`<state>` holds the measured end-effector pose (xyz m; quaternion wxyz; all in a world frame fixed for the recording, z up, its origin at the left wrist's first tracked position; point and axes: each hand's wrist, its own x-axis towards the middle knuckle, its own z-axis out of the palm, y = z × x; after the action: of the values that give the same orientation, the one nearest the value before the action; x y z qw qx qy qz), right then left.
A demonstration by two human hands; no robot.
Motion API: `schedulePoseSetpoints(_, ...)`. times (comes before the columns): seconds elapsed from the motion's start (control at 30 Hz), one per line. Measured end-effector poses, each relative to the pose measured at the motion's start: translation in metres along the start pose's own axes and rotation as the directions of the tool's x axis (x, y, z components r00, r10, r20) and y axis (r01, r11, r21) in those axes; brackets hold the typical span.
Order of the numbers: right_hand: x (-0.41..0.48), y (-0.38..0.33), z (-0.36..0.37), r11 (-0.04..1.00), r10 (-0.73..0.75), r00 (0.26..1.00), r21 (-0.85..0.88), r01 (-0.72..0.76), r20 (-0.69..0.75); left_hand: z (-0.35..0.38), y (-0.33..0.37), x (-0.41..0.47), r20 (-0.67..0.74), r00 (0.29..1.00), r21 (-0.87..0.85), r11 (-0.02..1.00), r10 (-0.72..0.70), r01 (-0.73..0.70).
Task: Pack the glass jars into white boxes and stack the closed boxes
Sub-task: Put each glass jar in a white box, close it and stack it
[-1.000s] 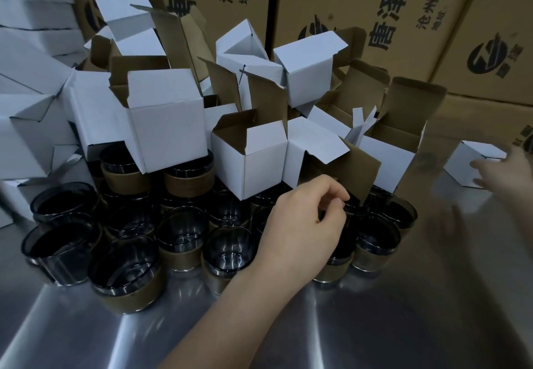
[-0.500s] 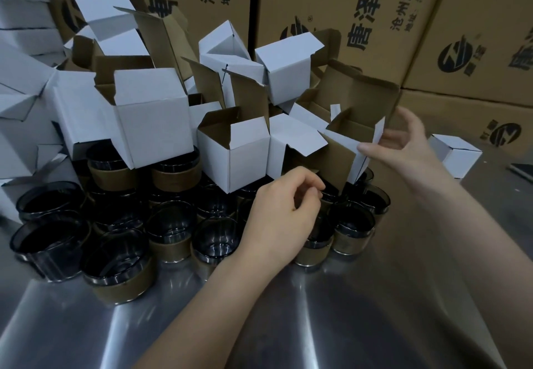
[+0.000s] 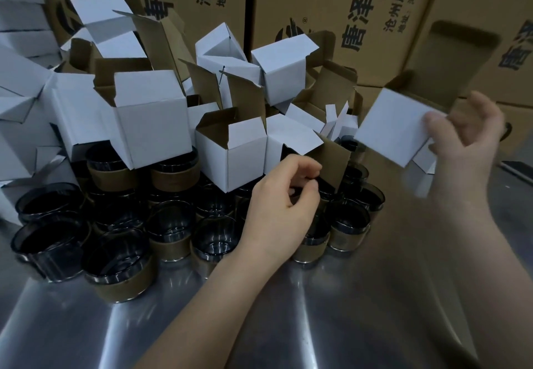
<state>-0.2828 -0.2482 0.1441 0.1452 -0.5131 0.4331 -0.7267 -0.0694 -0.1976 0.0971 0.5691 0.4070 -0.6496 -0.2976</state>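
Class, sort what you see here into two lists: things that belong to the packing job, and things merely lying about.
Part of the job:
- glass jars
- open white boxes
- box held in right hand
- left hand, over the jars

Lying about:
- brown cartons behind
- dark flat object at far right, unclear

Dim, cool light here, and you're getting broad streaks of glare off the steel table (image 3: 178, 325) from overhead. Your right hand (image 3: 467, 149) is smeared with motion blur, its white box (image 3: 395, 126) soft too. Your left hand (image 3: 282, 210) reads sharper. Wide-angle bending tilts the brown cartons (image 3: 331, 2) at the edges.
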Motion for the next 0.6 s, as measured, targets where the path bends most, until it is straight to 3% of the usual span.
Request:
schedulePoseSetpoints(0.13, -0.013, -0.023, 0.009, 0.97, -0.133, 0.989, 0.214, 0.117, 0.06, -0.005, 0.009, 0.001, -0.011, 1.0, -0.172, 0.985, -0.013, 0.011)
schedulePoseSetpoints(0.23, -0.023, -0.035, 0.022, 0.932, -0.171, 0.969, 0.347, 0.1, 0.18, -0.013, 0.012, 0.002, 0.007, 1.0, -0.253, 0.967, -0.011, 0.012)
schedulePoseSetpoints(0.6, -0.056, -0.009, 0.045, 0.947, -0.195, 0.862, 0.319, 0.041, 0.467, -0.023, 0.013, 0.008, 0.032, 0.999, -0.337, 0.941, -0.005, 0.015)
